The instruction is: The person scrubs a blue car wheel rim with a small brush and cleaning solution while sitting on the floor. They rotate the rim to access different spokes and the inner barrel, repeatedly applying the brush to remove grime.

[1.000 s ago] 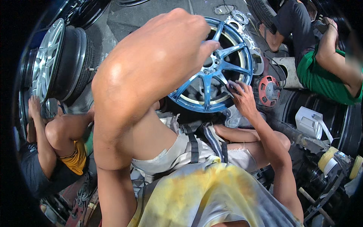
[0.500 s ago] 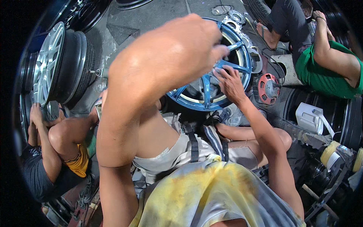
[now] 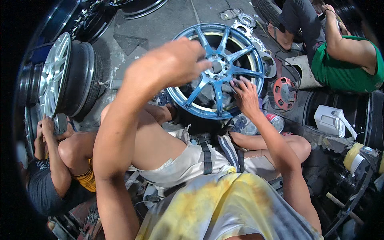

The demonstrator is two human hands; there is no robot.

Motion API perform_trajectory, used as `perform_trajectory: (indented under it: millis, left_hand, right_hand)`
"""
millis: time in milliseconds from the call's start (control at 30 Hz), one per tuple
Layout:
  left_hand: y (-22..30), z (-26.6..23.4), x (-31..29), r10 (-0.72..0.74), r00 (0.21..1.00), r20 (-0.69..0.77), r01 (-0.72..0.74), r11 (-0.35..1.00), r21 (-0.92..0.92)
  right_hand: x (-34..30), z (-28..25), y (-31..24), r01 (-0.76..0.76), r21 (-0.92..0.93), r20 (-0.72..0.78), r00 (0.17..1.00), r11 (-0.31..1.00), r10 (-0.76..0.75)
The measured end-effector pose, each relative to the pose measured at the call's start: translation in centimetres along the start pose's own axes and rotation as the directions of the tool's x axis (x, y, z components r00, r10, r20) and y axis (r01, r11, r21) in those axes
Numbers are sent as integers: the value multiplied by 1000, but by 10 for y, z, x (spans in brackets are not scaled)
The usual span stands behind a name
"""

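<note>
Since the earlier frame our left hand (image 3: 172,66) dropped nearer the blue alloy wheel (image 3: 218,70) lying on the concrete floor (image 3: 168,20); fingers curled, grip unclear. Right hand (image 3: 245,94), fingers spread, rubs a spoke: surface work. Next: steady pressure.

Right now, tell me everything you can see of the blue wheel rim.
The rim is glossy metallic blue, apparently painted alloy, with thin paired spokes running from a hub ringed by bolt holes; its inner barrel looks pale gold. It lies face up, tilted, on the grey floor before the person's knees. The right hand presses fingers on a lower right spoke; the raised left hand covers its left side.
</note>
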State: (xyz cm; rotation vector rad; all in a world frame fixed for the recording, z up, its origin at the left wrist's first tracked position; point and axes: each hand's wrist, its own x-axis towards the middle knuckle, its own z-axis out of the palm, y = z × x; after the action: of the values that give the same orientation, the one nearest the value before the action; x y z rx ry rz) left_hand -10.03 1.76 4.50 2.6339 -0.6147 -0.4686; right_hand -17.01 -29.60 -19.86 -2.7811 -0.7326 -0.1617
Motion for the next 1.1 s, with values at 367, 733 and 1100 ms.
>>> perform_trajectory:
  millis: [367, 733, 1100]
  left_hand:
    - [-83, 203, 19, -293, 874, 388, 326, 945, -19]
    - [-98, 224, 64, -419, 798, 433, 451, 892, 32]
    - [-132, 88, 100, -226, 971, -73, 237, 949, 206]
  right_hand:
    - [57, -27, 91, -156, -40, 123, 980, 987, 160]
    - [45, -6, 80, -242, 97, 21, 970, 966, 241]
    - [-41, -12, -53, -274, 372, 43, 960, 887, 278]
